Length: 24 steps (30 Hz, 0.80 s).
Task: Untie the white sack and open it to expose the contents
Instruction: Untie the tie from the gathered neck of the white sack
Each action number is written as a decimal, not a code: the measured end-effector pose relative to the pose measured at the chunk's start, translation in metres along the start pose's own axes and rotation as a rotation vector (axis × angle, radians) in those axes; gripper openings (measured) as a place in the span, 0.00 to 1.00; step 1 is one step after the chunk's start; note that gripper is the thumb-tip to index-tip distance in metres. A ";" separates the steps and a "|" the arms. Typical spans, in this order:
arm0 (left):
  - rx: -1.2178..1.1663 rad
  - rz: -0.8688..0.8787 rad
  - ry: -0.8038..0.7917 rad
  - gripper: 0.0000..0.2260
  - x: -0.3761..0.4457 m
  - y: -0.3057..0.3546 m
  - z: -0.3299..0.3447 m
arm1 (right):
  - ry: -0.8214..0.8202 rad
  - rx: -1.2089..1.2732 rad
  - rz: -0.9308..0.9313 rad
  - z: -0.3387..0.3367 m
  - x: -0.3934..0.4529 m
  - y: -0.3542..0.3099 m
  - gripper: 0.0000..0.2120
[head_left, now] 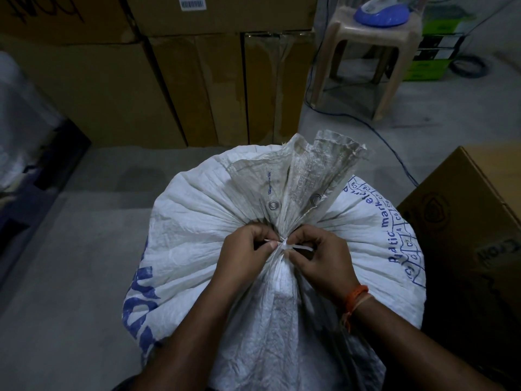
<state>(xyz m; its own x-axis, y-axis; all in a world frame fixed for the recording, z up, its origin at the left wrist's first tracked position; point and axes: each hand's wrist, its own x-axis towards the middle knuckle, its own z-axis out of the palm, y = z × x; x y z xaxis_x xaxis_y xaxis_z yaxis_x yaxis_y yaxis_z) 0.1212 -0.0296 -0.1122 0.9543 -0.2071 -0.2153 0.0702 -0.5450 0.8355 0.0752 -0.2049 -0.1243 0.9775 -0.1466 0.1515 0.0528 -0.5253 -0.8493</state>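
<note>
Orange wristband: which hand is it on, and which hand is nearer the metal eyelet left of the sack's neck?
The orange wristband is on the right hand. Left hand is nearer the eyelet, just below it; the right hand sits across the neck of the white sack.

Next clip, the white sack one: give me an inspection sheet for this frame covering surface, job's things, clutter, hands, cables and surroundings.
Surface: grey concrete floor, bare in front of the sack.
Job's things: white sack with blue print, neck still gathered and bound by a white tie; contents not visible.
Clutter: nothing seen on the sack itself.
Hands: left hand and right hand both pinch the tie at the knot with their fingers; orange wrist thread on the right.
Cables: blue cable runs across the floor behind the sack.
Surroundings: stacked cardboard boxes behind, another box at right, plastic stool carrying a blue-and-white object.
</note>
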 end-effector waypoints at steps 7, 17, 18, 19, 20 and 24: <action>-0.002 0.004 0.006 0.02 -0.001 0.000 0.002 | 0.000 -0.010 0.000 0.001 0.000 0.001 0.07; -0.008 0.003 0.016 0.03 0.000 0.000 0.004 | -0.002 -0.012 0.000 0.002 0.000 0.003 0.07; -0.008 0.002 0.016 0.03 0.000 -0.001 0.004 | -0.001 -0.009 0.004 0.002 0.000 0.003 0.07; -0.009 0.001 0.015 0.03 0.000 -0.001 0.004 | -0.001 -0.006 0.008 0.002 0.000 0.003 0.07; -0.011 -0.001 0.015 0.03 0.000 -0.001 0.004 | 0.000 -0.005 0.012 0.002 0.000 0.003 0.08; -0.003 0.007 0.014 0.02 -0.001 0.001 0.005 | 0.001 -0.017 0.010 0.002 0.000 0.002 0.07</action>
<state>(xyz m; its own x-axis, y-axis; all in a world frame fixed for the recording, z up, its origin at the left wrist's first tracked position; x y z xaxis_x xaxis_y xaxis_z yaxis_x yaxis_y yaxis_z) 0.1187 -0.0340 -0.1137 0.9587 -0.1997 -0.2024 0.0643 -0.5411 0.8385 0.0757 -0.2043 -0.1273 0.9779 -0.1523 0.1436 0.0398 -0.5383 -0.8418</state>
